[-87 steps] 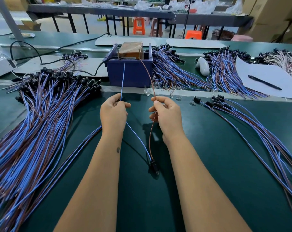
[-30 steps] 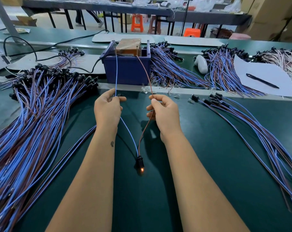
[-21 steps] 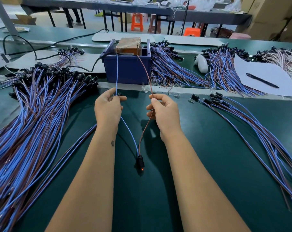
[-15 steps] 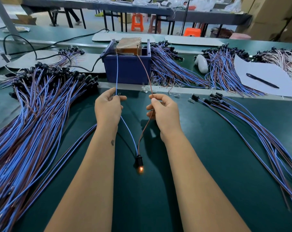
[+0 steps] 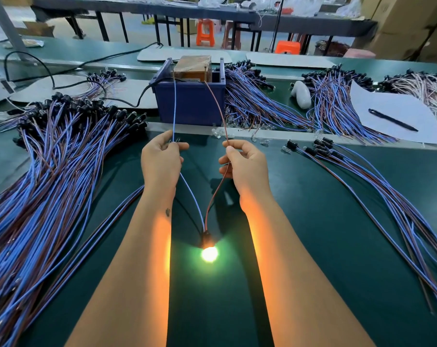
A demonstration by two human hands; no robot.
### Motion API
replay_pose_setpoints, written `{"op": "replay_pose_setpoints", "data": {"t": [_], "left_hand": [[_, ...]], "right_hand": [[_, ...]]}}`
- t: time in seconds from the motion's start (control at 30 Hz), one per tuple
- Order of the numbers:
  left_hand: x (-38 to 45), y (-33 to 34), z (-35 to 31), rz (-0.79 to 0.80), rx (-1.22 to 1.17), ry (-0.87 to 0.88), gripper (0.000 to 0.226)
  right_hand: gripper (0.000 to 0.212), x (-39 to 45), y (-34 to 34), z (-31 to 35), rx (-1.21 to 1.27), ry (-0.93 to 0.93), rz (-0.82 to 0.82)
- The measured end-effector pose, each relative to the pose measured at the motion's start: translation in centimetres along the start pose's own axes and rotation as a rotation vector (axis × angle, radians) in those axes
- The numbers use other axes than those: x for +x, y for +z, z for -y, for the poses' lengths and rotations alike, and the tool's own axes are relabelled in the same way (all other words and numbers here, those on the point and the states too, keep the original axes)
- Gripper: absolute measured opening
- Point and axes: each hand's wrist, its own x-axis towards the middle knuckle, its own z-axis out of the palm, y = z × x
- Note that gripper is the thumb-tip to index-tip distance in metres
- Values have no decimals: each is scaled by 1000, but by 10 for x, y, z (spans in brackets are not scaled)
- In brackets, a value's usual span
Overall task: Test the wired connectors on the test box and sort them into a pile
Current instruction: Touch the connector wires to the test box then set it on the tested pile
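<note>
Left hand (image 5: 162, 161) pinching thin blue wire (image 5: 174, 103); right hand (image 5: 245, 164) pinching thin brown wire (image 5: 216, 106), both running to dark blue plastic test box (image 5: 190, 101). Black connector w/ glowing bulb (image 5: 208, 246) hanging btwn forearms over green tabletop (image 5: 312, 221). Risk: pinch loosening, contact dropping, lamp cutting out, prob. false fail. Wires snagging big blue-brown wire pile (image 5: 49, 184) at left.

A dark green bench (image 5: 312, 221) fills the foreground. Behind it stands a long dark table (image 5: 162, 10) on black legs, with orange plastic stools (image 5: 205, 31) beneath it on a pale floor (image 5: 134, 28). Brown cardboard boxes (image 5: 408, 23) are stacked at the far right.
</note>
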Motion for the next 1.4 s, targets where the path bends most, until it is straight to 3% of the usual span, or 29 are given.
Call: {"op": "replay_pose_setpoints", "data": {"t": [0.2,0.3,0.47,0.67,0.77,0.87,0.93,1.0,1.1,1.27,1.33,1.4], "left_hand": [[-7,0,-5,14,-1,-6,27],[-16,5,-10,113,-26,-13,13],[-29,16,-11,272,35,33,14],[-32,15,-15,282,1,42,13],[-32,13,-18,279,-114,-38,15],[-28,9,-23,264,-396,-144,20],[-25,6,-26,267,-565,-193,20],[-23,3,-25,248,-583,-188,20],[-25,4,-22,240,-480,-137,23],[-29,5,-20,280,-274,-45,16],[-35,3,-22,488,-142,43,14],[-43,5,-22,797,-91,60,20]], "right_hand": [[16,-1,1,-1,-1,-14,9],[16,-2,3,-1,-26,-48,33],[19,-5,6,1,-30,-131,97],[17,-6,6,1,-33,-135,157],[17,-6,7,0,-48,-137,195],[17,-5,5,0,-61,-130,212],[27,-4,4,0,-132,-136,283],[39,-7,5,1,-121,-144,375],[25,-10,5,5,157,-106,438],[30,-2,-6,5,345,-25,175],[31,3,-11,5,342,24,27],[27,8,-15,5,352,53,-99]]}}
